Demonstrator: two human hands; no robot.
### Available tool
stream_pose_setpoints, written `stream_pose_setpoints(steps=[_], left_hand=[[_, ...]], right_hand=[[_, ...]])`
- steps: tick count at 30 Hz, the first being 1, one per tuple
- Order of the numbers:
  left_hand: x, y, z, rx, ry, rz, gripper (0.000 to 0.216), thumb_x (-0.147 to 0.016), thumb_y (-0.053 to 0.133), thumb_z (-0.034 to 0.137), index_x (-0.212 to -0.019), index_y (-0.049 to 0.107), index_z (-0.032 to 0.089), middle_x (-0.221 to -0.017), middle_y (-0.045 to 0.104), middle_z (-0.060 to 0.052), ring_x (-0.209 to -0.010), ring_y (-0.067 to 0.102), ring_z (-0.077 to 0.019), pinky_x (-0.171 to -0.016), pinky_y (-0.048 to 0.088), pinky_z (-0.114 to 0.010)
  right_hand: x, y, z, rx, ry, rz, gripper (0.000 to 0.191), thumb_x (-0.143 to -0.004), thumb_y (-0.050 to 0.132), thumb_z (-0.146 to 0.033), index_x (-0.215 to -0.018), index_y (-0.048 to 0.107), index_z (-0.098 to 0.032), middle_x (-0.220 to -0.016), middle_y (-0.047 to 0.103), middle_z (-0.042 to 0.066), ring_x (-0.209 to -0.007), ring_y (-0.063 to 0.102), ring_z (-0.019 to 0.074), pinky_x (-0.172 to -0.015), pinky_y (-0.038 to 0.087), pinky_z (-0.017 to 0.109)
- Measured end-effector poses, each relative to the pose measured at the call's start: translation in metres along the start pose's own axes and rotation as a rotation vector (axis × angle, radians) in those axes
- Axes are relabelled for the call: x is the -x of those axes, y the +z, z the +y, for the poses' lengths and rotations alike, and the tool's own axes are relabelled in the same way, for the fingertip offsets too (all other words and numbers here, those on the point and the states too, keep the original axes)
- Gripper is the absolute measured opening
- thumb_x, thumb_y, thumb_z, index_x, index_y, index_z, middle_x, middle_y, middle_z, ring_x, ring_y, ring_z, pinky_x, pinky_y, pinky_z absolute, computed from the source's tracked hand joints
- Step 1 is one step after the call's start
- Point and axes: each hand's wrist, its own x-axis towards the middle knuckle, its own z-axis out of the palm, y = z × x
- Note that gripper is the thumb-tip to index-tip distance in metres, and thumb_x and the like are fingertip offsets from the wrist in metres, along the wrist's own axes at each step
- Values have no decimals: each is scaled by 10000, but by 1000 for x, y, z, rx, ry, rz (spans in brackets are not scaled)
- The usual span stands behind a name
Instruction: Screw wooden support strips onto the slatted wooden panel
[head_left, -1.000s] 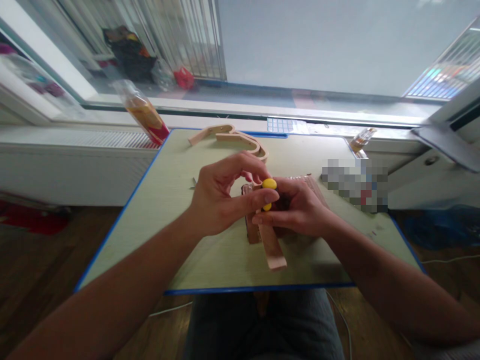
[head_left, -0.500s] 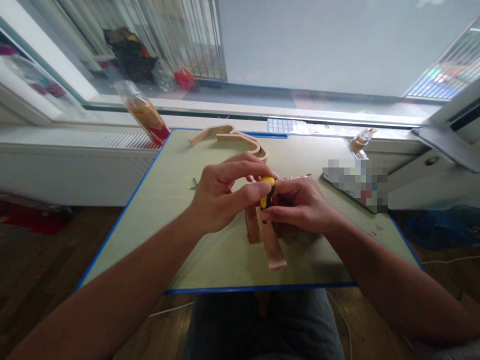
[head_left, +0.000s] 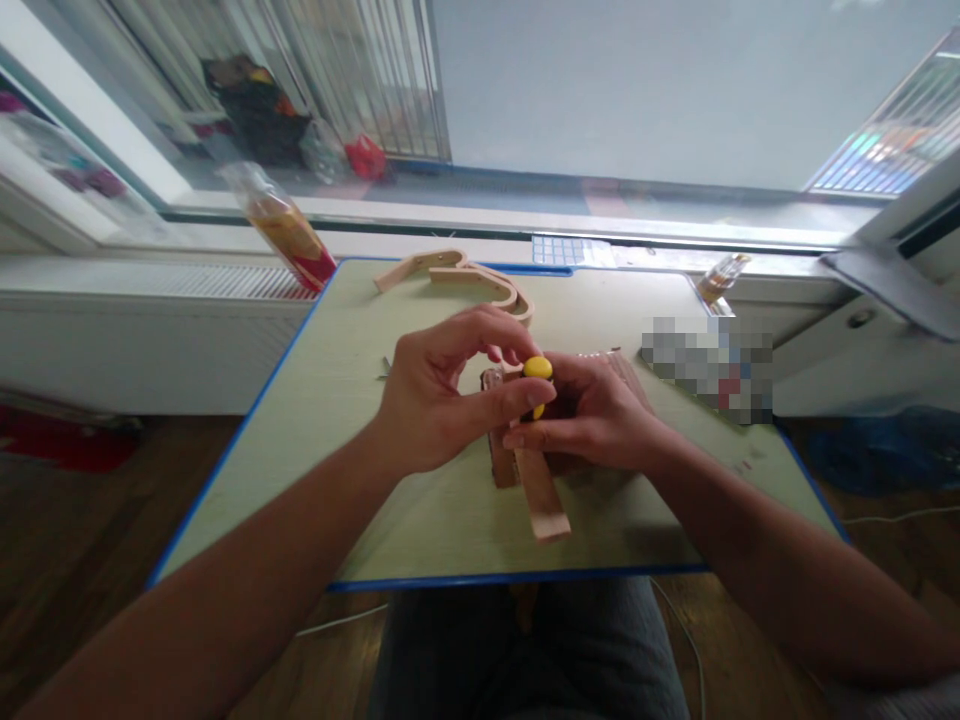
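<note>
Yellow-and-black handle [head_left: 538,370] stood over the wooden strip [head_left: 546,503], pinched by the left hand [head_left: 450,390]; the right hand [head_left: 596,415] crossed the strip, its full grip unclear. Judged risk: tilted pressure could skid the hidden lower end toward that hand, or rock the strip against the brown block [head_left: 504,468].

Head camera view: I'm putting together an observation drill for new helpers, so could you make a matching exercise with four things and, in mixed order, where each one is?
Things:
1. Yellow tool
2. Curved wooden pieces
3. Red bag
4. Large bottle

Places:
A. Behind the window glass
B. Between the thumb and fingers of the left hand
C. By the far left corner of the table
D. On the table, near its far edge

Right pairs: 1-B, 2-D, 3-A, 4-C
</note>
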Motion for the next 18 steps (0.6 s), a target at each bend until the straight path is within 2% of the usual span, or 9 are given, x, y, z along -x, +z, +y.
stream_pose_setpoints(steps=[7, 11, 15, 18], left_hand=[[-1, -3, 5, -22, -19, -53, 181, -915, 849, 268, -1094, 878, 263, -1041, 809, -71, -984, 721, -233, -880, 607, -407], [0, -3, 2, -11, -8, -59, 197, -941, 792, 269, -1117, 883, 269, -1071, 817, -78, -1005, 733, -246, -885, 608, -419], [1, 0, -3, 4, 6, -35, 335, -827, 945, 333, -1145, 857, 278, -1041, 812, -69, -969, 714, -240, -881, 591, -418], [1, 3, -4, 5, 9, 4, 362, -757, 1018, 345, -1067, 844, 280, -994, 798, -51, -935, 694, -227, -870, 583, -408]], right_hand=[[-2, -7, -6, -19, 9, -62, 255, -814, 961, -294, -931, 798, -137, -787, 668, -17, -699, 570, 109, -624, 472, 243], [-3, -5, -5, -22, -9, -46, 277, -784, 981, -271, -864, 747, -145, -723, 598, -58, -640, 506, 82, -573, 446, 218], [-2, -2, -3, -15, -6, -31, 315, -801, 967, -277, -871, 682, -165, -726, 545, -71, -642, 489, 85, -564, 439, 217], [0, 0, -2, -18, 0, -33, 341, -799, 964, -276, -914, 659, -176, -753, 551, -70, -659, 506, 90, -577, 447, 222]])
